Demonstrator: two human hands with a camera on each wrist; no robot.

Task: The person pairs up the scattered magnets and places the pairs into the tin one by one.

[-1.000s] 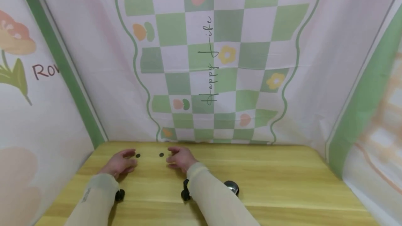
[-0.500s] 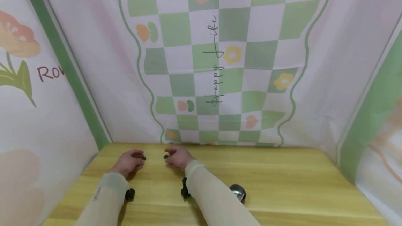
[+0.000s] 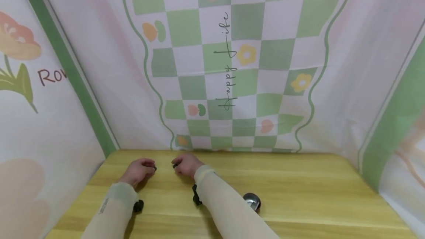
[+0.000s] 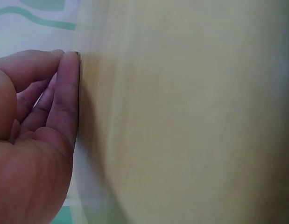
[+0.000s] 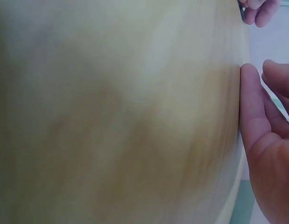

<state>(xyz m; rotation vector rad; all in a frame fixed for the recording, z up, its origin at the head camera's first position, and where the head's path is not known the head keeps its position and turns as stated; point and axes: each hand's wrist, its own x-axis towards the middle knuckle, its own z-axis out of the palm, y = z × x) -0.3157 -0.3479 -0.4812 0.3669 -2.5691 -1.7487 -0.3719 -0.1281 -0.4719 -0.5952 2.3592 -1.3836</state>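
My left hand [image 3: 137,171] is low over the far left of the wooden table, its fingertips together at a small black disc [image 3: 155,169]. In the left wrist view only a thin dark edge shows by those fingertips. Across a short gap, my right hand [image 3: 187,165] is at a second small black disc [image 3: 175,166], which lies between its fingertips and is partly covered. The right wrist view shows a straight finger [image 5: 252,100] along the tabletop and a space between it and another fingertip; the disc is hidden there.
A round shiny metal object [image 3: 252,202], its kind unclear, sits beside my right forearm, partly covered. The pale wood-grain table [image 3: 299,183] meets a printed checkered cloth wall [image 3: 245,126] at its far edge. Cloth walls also stand at both sides.
Both hands have come closer together and reached the discs, which lay uncovered between them a second ago. The left fingertips have closed at one disc; the right fingers have moved over the other.
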